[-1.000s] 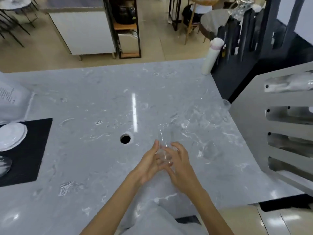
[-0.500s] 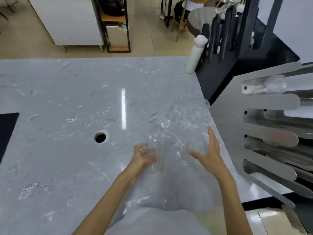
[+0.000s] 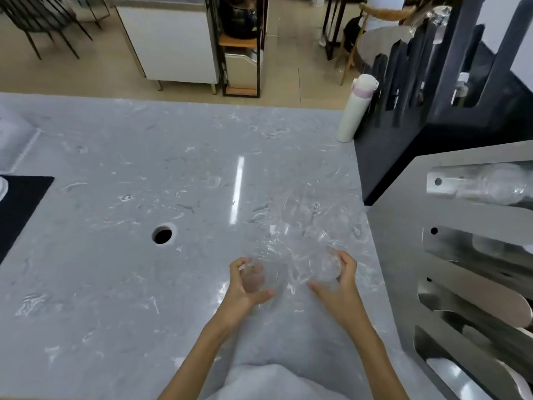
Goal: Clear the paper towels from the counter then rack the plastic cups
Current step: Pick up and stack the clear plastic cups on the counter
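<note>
The grey marble counter [image 3: 115, 197] runs wide across the room, with chairs and a white cabinet on the floor beyond it. At the far left edge lies a black mat [image 3: 20, 203]; further right a round hole [image 3: 162, 235] is cut into the stone. No paper towels show on the visible surface, so that part of the task looks finished. Right of the hole, the left hand [image 3: 248, 287] is curled around a clear plastic cup [image 3: 262, 277], fingers wrapped on its wall, likely to steady it for racking. More clear cups [image 3: 300, 226] lie loosely clustered just beyond both hands; their count cannot be told. The right hand [image 3: 340, 287] is closed on a second cup [image 3: 326, 267]. A white bottle [image 3: 356, 109] stands at the far corner. The steel slotted rack [image 3: 403, 255] stands just right of the hands, one cup [image 3: 501, 184] already lodged in its top slot.
</note>
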`<control>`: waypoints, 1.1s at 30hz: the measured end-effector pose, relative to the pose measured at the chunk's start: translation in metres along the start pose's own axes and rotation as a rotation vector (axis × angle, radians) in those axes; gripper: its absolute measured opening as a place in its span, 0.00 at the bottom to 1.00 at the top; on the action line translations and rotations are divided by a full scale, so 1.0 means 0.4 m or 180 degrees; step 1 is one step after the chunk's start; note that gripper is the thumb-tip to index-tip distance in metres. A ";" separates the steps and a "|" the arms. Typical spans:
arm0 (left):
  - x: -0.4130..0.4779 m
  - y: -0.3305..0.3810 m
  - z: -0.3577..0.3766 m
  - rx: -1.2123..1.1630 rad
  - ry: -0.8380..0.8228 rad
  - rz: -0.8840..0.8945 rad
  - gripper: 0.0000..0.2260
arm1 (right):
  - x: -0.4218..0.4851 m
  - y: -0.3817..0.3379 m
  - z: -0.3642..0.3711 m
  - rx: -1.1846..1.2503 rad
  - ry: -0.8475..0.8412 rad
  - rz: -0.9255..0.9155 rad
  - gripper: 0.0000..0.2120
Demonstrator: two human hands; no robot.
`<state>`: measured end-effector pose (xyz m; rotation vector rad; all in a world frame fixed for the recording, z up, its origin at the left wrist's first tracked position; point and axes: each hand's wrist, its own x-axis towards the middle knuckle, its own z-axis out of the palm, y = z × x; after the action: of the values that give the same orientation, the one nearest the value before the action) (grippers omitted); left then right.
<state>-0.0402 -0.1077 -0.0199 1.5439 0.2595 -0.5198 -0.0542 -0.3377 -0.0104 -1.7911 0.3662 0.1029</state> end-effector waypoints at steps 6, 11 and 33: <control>-0.027 0.016 0.040 0.1073 -0.0147 0.0685 0.39 | -0.016 -0.128 -0.084 -0.1858 -0.0049 -0.1475 0.40; -0.048 0.040 0.074 0.1495 -0.0050 0.1242 0.37 | -0.065 -0.226 -0.078 -0.3058 -0.0120 -0.2069 0.46; -0.085 0.075 0.098 0.0909 -0.0087 0.1620 0.35 | -0.153 -0.273 0.024 -0.1715 -0.0353 -0.1827 0.24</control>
<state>-0.0617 -0.1425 0.0237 1.7978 -0.2388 -0.1771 -0.0780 -0.2940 0.1048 -2.3420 -0.2941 -0.1168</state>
